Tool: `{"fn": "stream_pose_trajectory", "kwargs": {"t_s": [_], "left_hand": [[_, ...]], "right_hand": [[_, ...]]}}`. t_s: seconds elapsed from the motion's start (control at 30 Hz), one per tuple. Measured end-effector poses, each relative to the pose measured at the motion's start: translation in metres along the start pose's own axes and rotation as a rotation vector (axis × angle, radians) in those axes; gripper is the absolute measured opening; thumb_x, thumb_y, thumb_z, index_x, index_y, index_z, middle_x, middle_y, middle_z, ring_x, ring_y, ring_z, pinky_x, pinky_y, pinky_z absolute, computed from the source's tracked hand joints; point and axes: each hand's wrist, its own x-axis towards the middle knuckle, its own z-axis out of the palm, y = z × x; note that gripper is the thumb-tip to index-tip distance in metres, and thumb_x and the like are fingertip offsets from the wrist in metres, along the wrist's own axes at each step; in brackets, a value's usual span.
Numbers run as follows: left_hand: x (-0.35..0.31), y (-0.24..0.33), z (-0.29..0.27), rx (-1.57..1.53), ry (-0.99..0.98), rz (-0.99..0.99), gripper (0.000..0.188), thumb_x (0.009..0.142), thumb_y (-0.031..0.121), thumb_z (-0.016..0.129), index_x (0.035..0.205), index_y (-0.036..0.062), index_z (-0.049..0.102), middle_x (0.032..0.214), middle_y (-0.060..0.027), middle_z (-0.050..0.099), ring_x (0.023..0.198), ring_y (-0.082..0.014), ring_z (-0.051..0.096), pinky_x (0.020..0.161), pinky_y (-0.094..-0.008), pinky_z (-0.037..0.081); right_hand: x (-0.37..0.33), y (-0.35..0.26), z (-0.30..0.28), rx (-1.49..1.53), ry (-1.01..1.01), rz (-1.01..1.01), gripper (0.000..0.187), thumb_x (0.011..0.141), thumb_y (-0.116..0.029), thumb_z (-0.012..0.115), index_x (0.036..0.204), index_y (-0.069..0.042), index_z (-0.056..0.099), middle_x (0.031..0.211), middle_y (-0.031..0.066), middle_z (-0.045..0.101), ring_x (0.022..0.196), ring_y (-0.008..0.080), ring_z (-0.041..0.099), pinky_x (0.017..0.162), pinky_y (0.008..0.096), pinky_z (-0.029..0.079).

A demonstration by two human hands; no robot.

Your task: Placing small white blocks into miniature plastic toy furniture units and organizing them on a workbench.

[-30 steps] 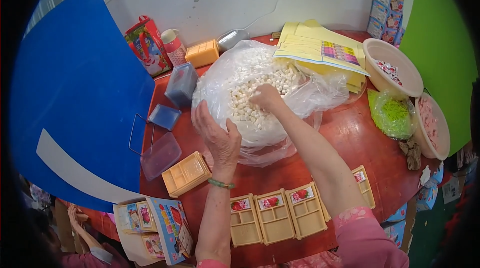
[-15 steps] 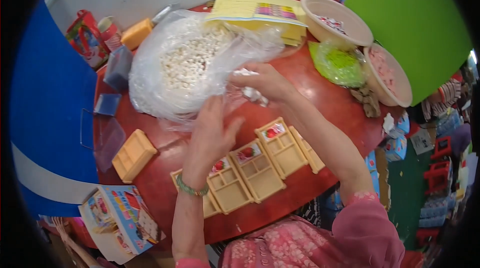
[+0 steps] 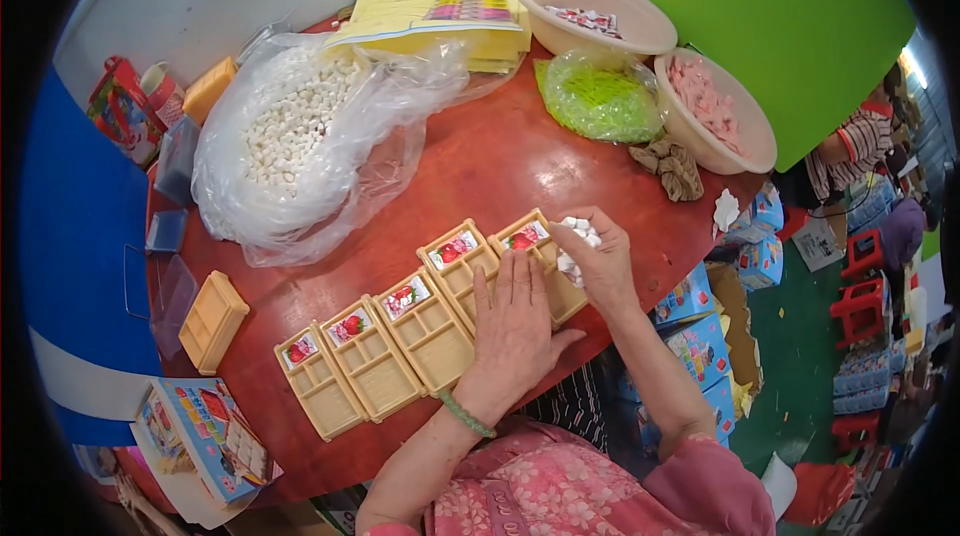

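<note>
Head view, clock read from its middle: the right hand (image 3: 605,261), just off 3 o'clock, is curled narrow around a clutch of white cubes (image 3: 578,233) above the rightmost tray (image 3: 570,304). Just under the middle, the left hand (image 3: 515,326) lies palm down over that tray and the one beside it — fingers straight and close together, thumb held wide; whether it presses on them I cannot tell. Its wrist wears a green bead bracelet (image 3: 467,416). Three more tan trays (image 3: 384,383) run down toward 7 o'clock on the red tabletop (image 3: 465,161), a printed packet (image 3: 403,296) at the far end of each. At 10 o'clock sits a clear plastic bag (image 3: 290,236) of similar cubes; at 12, yellow sheets (image 3: 400,11). A basin of small wrapped packets (image 3: 655,28) stands at 1 o'clock, a basin of pink pieces (image 3: 755,141) at 2 — with a bright green bundle (image 3: 600,101) just beside both.
</note>
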Motion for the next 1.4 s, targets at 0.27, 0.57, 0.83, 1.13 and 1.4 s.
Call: {"fn": "stream_pose_trajectory", "kwargs": {"t_s": [0.27, 0.57, 0.83, 1.13, 1.4], "left_hand": [[0.0, -0.002, 0.007, 0.09, 0.024, 0.025, 0.079, 0.087, 0.052, 0.067, 0.134, -0.0108, 0.055, 0.153, -0.0266, 0.04, 0.148, -0.0382, 0.03, 0.119, -0.0595, 0.022], [0.001, -0.008, 0.007, 0.034, 0.012, 0.02, 0.067, 0.091, 0.046, 0.064, 0.128, -0.0096, 0.06, 0.153, -0.0269, 0.039, 0.147, -0.0382, 0.032, 0.118, -0.0588, 0.025], [0.001, -0.008, 0.004, -0.017, 0.007, 0.014, 0.077, 0.089, 0.046, 0.068, 0.138, -0.0111, 0.05, 0.152, -0.0262, 0.04, 0.146, -0.0378, 0.033, 0.118, -0.0607, 0.025], [0.001, -0.01, 0.005, -0.053, 0.018, -0.002, 0.076, 0.09, 0.043, 0.067, 0.144, -0.0053, 0.047, 0.153, -0.0252, 0.039, 0.146, -0.0377, 0.034, 0.118, -0.0605, 0.025], [0.0, -0.011, 0.006, -0.085, 0.031, -0.015, 0.074, 0.088, 0.037, 0.068, 0.147, -0.0021, 0.046, 0.152, -0.0222, 0.041, 0.147, -0.0355, 0.032, 0.12, -0.0572, 0.022]], "right_hand": [[-0.009, 0.015, -0.002, -0.137, 0.025, -0.101, 0.013, 0.095, -0.009, 0.072, 0.107, -0.005, 0.067, 0.083, -0.003, 0.067, 0.072, 0.0014, 0.059, 0.061, 0.018, 0.048], [-0.016, 0.022, -0.008, -0.315, 0.031, -0.205, 0.014, 0.094, -0.006, 0.072, 0.107, -0.004, 0.066, 0.088, -0.0011, 0.068, 0.079, 0.0039, 0.062, 0.069, 0.0191, 0.05], [-0.021, 0.007, 0.0, -0.322, 0.02, -0.233, 0.012, 0.094, -0.005, 0.072, 0.104, -0.003, 0.066, 0.091, -0.0031, 0.063, 0.081, 0.0027, 0.056, 0.07, 0.0188, 0.045], [-0.027, 0.004, -0.006, -0.326, 0.019, -0.129, 0.013, 0.096, -0.009, 0.069, 0.107, -0.004, 0.065, 0.088, 0.0007, 0.068, 0.079, 0.0052, 0.061, 0.071, 0.0203, 0.048], [-0.03, 0.01, -0.011, -0.317, 0.045, -0.108, 0.012, 0.099, -0.012, 0.065, 0.108, -0.003, 0.064, 0.093, 0.0031, 0.069, 0.084, 0.0086, 0.066, 0.076, 0.0226, 0.051]]}}
